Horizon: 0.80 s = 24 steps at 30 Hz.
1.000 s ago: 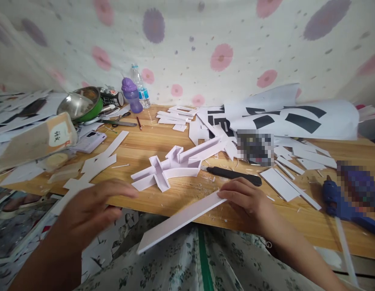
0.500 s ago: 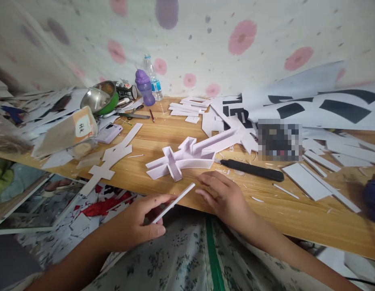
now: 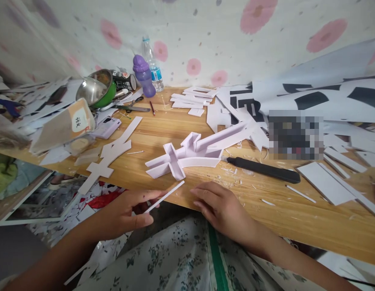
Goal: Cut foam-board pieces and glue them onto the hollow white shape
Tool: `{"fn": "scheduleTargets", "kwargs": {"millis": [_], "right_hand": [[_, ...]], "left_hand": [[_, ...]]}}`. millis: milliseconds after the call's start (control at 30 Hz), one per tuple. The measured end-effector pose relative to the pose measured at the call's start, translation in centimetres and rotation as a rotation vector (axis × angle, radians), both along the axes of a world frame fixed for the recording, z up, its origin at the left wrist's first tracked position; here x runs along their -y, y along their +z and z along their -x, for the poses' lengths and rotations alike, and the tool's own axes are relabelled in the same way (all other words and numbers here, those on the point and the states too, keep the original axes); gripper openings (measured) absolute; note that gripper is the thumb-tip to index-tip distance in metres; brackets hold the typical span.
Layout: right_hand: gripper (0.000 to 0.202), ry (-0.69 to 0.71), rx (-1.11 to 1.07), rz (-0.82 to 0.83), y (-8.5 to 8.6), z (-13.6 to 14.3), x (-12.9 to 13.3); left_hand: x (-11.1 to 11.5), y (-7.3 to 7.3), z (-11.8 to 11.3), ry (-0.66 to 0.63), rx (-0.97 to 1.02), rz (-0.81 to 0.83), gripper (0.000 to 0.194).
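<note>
My left hand [image 3: 129,212] holds a narrow white foam board strip [image 3: 166,196], tilted up toward the right, at the table's front edge. My right hand [image 3: 219,204] rests at the same edge, its fingers loosely stretched and nothing seen in them. Just beyond both hands stands a white foam board character shape [image 3: 174,165] with upright walls and open channels. Its far right end lies by loose white pieces. A black-handled craft knife [image 3: 262,169] lies to its right, tip close to the wall. Off to the left is a flat white cut-out [image 3: 108,157].
White board pieces [image 3: 323,182] lie at the right, and a stack of strips [image 3: 193,99] at the back. Behind stand a purple bottle [image 3: 144,76] and a clear water bottle [image 3: 156,72]. Scissors [image 3: 133,107], a phone [image 3: 107,128] and a green bowl [image 3: 111,92] are at left.
My left hand has moved slightly left with the strip, which now shows more edge-on. My right hand has shifted a little down and left. The view has shifted somewhat.
</note>
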State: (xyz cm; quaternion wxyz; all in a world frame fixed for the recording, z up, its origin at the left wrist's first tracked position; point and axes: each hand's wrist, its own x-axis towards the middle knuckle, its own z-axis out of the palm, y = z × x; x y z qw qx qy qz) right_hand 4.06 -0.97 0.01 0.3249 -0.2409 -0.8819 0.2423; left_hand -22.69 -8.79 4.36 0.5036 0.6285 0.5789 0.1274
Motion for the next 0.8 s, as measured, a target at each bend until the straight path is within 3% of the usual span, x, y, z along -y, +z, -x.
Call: {"fn": "scheduleTargets", "kwargs": {"millis": [800], "right_hand": [[0.02, 0.097, 0.062, 0.026, 0.2, -0.3, -0.3]], "left_hand": [[-1.6, -0.2, 0.8, -0.021, -0.049, 0.002, 0.054]]}}
